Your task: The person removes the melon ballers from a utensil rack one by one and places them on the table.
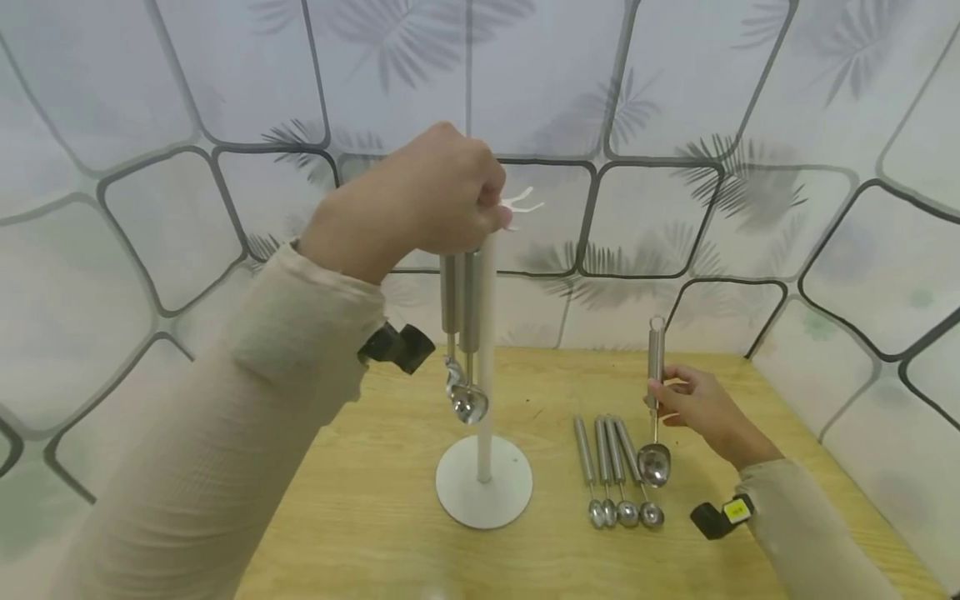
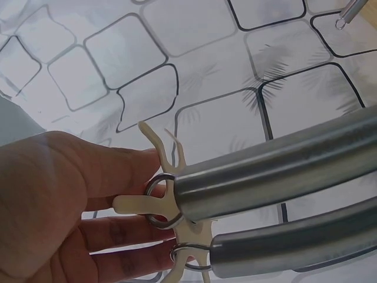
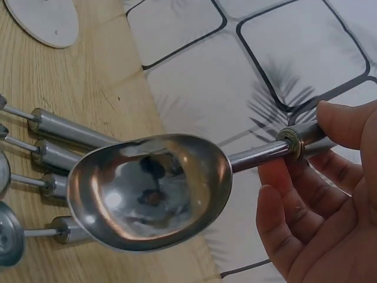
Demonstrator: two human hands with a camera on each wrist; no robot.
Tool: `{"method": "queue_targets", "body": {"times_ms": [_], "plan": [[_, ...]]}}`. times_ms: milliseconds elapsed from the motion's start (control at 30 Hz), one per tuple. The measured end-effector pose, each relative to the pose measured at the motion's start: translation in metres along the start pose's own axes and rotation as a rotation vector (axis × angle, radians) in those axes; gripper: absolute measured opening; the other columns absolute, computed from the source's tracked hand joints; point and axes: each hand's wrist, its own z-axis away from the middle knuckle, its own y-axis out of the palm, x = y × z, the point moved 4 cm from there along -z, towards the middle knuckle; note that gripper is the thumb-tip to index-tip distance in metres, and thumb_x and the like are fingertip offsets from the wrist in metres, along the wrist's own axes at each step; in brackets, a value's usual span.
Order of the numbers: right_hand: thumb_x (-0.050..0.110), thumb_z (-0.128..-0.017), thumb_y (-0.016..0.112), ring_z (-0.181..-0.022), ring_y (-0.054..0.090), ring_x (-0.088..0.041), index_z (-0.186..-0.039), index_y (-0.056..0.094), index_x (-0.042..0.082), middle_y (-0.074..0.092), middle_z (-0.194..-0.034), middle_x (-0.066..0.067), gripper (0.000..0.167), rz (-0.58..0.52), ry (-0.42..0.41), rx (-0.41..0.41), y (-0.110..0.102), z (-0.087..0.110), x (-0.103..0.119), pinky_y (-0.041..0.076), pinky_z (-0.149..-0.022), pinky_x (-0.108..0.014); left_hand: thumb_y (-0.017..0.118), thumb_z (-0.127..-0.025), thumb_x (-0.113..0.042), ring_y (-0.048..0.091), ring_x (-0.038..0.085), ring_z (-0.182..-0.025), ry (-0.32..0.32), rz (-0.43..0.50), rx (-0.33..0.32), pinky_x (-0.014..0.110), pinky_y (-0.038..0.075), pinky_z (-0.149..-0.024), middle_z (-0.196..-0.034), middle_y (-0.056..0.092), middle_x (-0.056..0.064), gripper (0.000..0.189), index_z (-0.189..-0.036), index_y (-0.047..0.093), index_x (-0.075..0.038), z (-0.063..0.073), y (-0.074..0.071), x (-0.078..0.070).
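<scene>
At the top of a white stand point(image 1: 486, 358), my left hand point(image 1: 438, 196) has its fingers curled by the branching hooks point(image 2: 159, 203). Thumb and fingers pinch the ring point(image 2: 154, 188) of a steel-handled utensil point(image 2: 277, 165) around one hook. A second steel handle point(image 2: 294, 239) hangs by its ring just beside it. Below, a small round scoop point(image 1: 469, 404) and a twisted metal head point(image 1: 453, 375) dangle close to the pole. Over at the right, my right hand point(image 1: 697, 408) grips an ice cream scoop point(image 3: 150, 191) low on its handle, ring end up and bowl down.
Several steel-handled scoops point(image 1: 606, 450) lie in a row on the wooden table point(image 1: 360, 508), left of the right hand. The stand's round base point(image 1: 483, 504) rests mid-table. A patterned wall covering point(image 1: 660, 217) rises behind and along the right side.
</scene>
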Motion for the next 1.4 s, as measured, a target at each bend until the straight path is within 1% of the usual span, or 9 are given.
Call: {"method": "queue_targets", "body": {"times_ms": [133,300,500,667,767,933,1100,1267,1400], "plan": [[0.027,-0.101,0.053,-0.08,0.063,-0.017,-0.122,0.043,-0.01,0.066,-0.091,-0.005,0.043,-0.036,0.044,0.009,-0.001,-0.002,-0.014,0.055,-0.074,-0.038,0.056,-0.096,-0.025,0.048,0.02,-0.069,-0.005,-0.002,0.003,0.031,0.04,-0.063,-0.071,0.053,0.005,0.032,-0.069,0.052,-0.009,0.0,-0.001,-0.001],[0.031,-0.101,0.052,-0.082,0.063,-0.019,-0.126,0.041,-0.01,0.064,-0.094,-0.007,0.049,-0.047,0.085,0.017,-0.002,-0.003,-0.033,0.055,-0.076,-0.038,0.056,-0.097,-0.024,0.043,0.018,-0.064,-0.005,-0.009,0.004,0.03,0.038,-0.059,-0.066,0.047,0.003,0.035,-0.066,0.048,-0.009,-0.001,-0.001,-0.002],[0.03,-0.101,0.051,-0.084,0.063,-0.024,-0.124,0.043,-0.01,0.061,-0.096,-0.011,0.047,-0.057,0.116,0.017,-0.001,-0.001,-0.05,0.055,-0.076,-0.036,0.057,-0.096,-0.024,0.045,0.019,-0.066,-0.004,-0.021,0.004,0.031,0.039,-0.061,-0.068,0.051,0.004,0.033,-0.067,0.05,-0.009,0.0,-0.001,-0.002],[0.029,-0.101,0.053,-0.077,0.062,-0.019,-0.12,0.045,-0.01,0.061,-0.091,-0.009,0.044,-0.067,0.162,0.007,0.001,-0.001,-0.064,0.054,-0.074,-0.035,0.055,-0.097,-0.024,0.048,0.02,-0.07,-0.021,-0.015,0.022,0.031,0.04,-0.063,-0.074,0.055,0.006,0.031,-0.071,0.053,-0.008,0.001,0.0,0.0],[0.029,-0.1,0.053,-0.076,0.061,-0.019,-0.117,0.047,-0.009,0.061,-0.09,-0.009,0.042,-0.061,0.186,0.007,0.002,0.001,-0.073,0.054,-0.073,-0.033,0.055,-0.097,-0.024,0.048,0.021,-0.071,-0.013,-0.018,0.022,0.031,0.041,-0.063,-0.074,0.055,0.006,0.031,-0.071,0.053,-0.008,0.0,0.0,0.0],[0.028,-0.1,0.054,-0.075,0.061,-0.018,-0.116,0.048,-0.009,0.061,-0.09,-0.009,0.04,-0.039,0.223,0.007,0.004,0.006,-0.084,0.054,-0.071,-0.031,0.056,-0.096,-0.023,0.046,0.02,-0.068,0.02,-0.023,-0.003,0.031,0.039,-0.061,-0.069,0.052,0.004,0.032,-0.068,0.051,-0.009,-0.002,-0.001,-0.003],[0.029,-0.099,0.055,-0.077,0.059,-0.018,-0.12,0.047,-0.012,0.059,-0.092,-0.008,0.046,-0.018,0.258,0.013,0.007,0.007,-0.092,0.054,-0.07,-0.032,0.056,-0.096,-0.023,0.043,0.018,-0.064,0.006,-0.021,0.007,0.03,0.038,-0.059,-0.065,0.046,0.003,0.034,-0.066,0.046,-0.009,-0.002,-0.001,-0.004],[0.029,-0.1,0.054,-0.075,0.057,-0.018,-0.116,0.05,-0.011,0.057,-0.091,-0.008,0.043,0.0,0.284,0.008,0.008,0.006,-0.101,0.053,-0.067,-0.032,0.054,-0.097,-0.023,0.046,0.019,-0.068,-0.002,-0.021,0.019,0.031,0.039,-0.062,-0.071,0.052,0.005,0.032,-0.069,0.05,-0.008,-0.001,0.0,-0.004],[0.026,-0.099,0.055,-0.07,0.056,-0.017,-0.118,0.05,-0.014,0.058,-0.09,-0.008,0.044,0.004,0.296,0.013,0.011,0.006,-0.104,0.052,-0.063,-0.031,0.054,-0.097,-0.023,0.048,0.02,-0.071,-0.001,-0.022,0.022,0.031,0.04,-0.064,-0.075,0.056,0.006,0.03,-0.071,0.053,-0.008,-0.001,0.0,-0.004]]}}
